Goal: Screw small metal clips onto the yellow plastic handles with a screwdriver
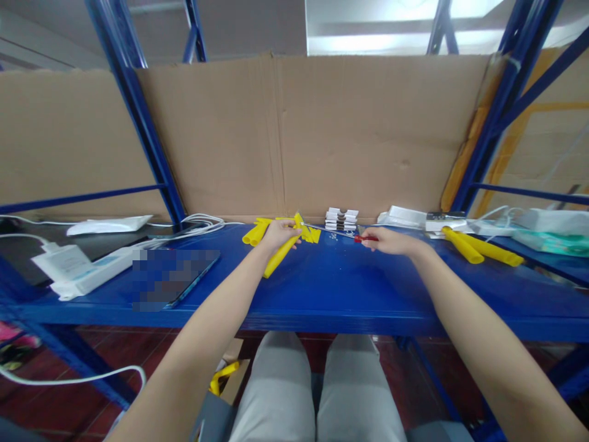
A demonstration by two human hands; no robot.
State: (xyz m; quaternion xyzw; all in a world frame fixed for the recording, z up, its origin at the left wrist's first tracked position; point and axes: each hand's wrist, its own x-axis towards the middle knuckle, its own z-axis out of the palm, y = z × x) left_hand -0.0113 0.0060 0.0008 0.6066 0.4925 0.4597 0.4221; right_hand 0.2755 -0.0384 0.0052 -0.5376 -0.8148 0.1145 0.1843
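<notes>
My left hand [281, 234] is closed around a yellow plastic piece with a long round handle [278, 259], the handle pointing down toward me. My right hand [390, 240] grips the red handle of a screwdriver [367, 238]. Its thin metal shaft runs left, with the far end at the upper part of the yellow piece; whether it sits in a screw is too small to tell. More yellow pieces [257, 233] lie just behind and left of my left hand. Tiny light-coloured parts [334, 236] are scattered under the shaft.
A stack of white-and-dark small parts [341, 219] stands against the cardboard [359, 135]. Yellow handles [483, 248] and white packets lie at right. At left are a dark flat tablet-like object [184, 279], a power strip [99, 273] and white cables. Blue posts flank the shelf [350, 294].
</notes>
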